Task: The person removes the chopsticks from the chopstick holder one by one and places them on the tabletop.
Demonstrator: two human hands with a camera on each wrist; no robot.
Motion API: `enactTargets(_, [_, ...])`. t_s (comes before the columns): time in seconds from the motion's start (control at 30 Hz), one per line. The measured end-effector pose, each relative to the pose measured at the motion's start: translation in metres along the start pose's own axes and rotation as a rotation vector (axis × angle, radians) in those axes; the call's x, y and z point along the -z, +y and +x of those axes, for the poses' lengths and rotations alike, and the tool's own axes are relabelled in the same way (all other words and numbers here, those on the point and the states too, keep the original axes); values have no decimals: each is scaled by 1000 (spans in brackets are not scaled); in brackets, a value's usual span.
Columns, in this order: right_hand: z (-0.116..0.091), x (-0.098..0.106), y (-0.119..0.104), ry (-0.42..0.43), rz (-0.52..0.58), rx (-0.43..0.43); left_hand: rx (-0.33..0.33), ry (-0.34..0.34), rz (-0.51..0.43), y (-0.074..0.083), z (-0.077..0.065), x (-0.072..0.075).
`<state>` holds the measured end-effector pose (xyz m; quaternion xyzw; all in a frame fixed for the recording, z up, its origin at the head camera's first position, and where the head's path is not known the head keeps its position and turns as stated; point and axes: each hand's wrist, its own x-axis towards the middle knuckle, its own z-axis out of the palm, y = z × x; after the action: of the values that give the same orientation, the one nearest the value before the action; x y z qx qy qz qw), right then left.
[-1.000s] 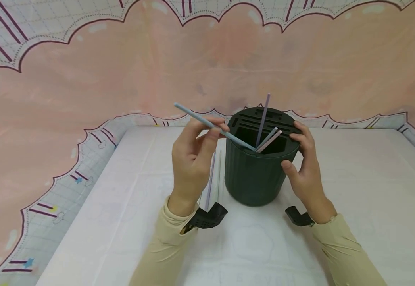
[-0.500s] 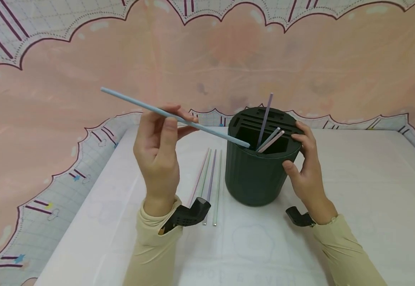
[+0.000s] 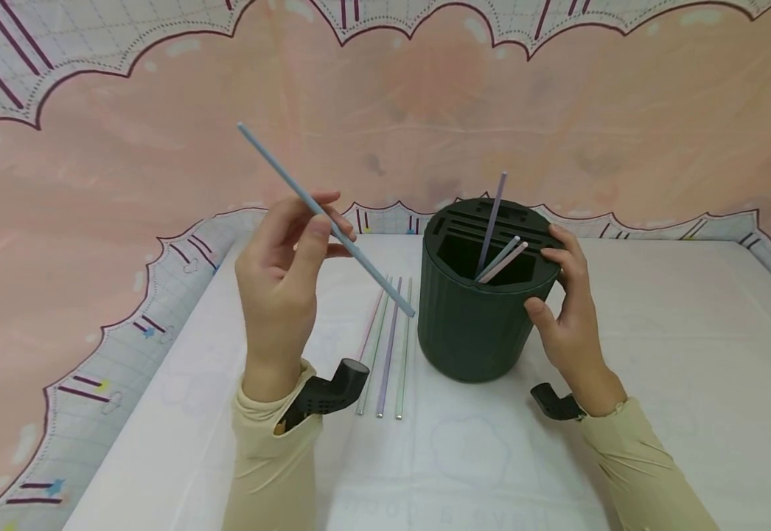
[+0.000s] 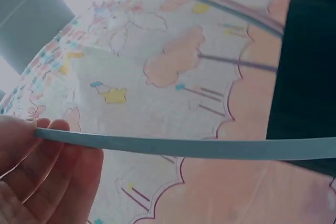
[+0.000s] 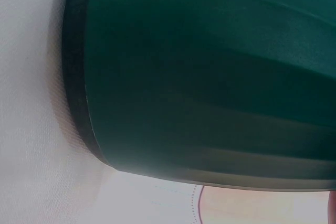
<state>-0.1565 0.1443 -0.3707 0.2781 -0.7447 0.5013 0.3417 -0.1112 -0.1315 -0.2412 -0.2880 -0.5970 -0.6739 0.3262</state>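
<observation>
My left hand pinches a light blue straw between thumb and fingers. The straw slants down to the right, its lower end just left of a dark green knife-block-like holder and apart from it in the left wrist view's foreground too. My right hand grips the holder's right rim, thumb on the outer wall and fingers over the top edge. Out of the holder's large opening lean a purple straw, a blue straw and a pale pink straw; their lower ends are hidden.
Several straws, among them a purple one and a green one, lie side by side on the white tabletop, left of the holder. A patterned peach cloth hangs behind the table.
My left hand has moved left, drawing the blue straw's lower end away from the holder's opening and down. The straw now tilts more steeply. My right hand and the holder stay put.
</observation>
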Motion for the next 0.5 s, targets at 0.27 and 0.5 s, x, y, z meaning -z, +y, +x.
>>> enactTargets(0.27, [7, -3, -26, 1, 0, 1, 59, -100, 336, -27, 0, 13])
enactTargets(0.5, [6, -2, -23, -3, -3, -5, 228, -302, 680, -63, -3, 25])
